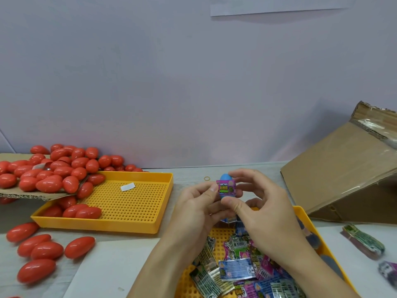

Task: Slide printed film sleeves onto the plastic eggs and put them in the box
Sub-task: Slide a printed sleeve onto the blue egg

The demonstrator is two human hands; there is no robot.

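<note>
Counter [189, 177] against pale wall: blue egg [226, 177] at centre, sleeve [226, 187] half on, pinched by left hand [198, 206] and right hand [261, 209] fingers; red eggs [51, 171] at 9 o'clock unsleeved; box [343, 168] at 3 o'clock, contents unseen

1 head-worn wide-angle view, facing forward and down, close above hands [232, 211], wall behind table [189, 175]

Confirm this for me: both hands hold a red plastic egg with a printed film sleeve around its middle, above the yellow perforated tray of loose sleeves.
Not quite. The plastic egg held by the left hand and right hand is blue, not red, as the head view shows. The printed film sleeve does wrap its middle, and it is held above the yellow perforated tray of loose sleeves.
</note>
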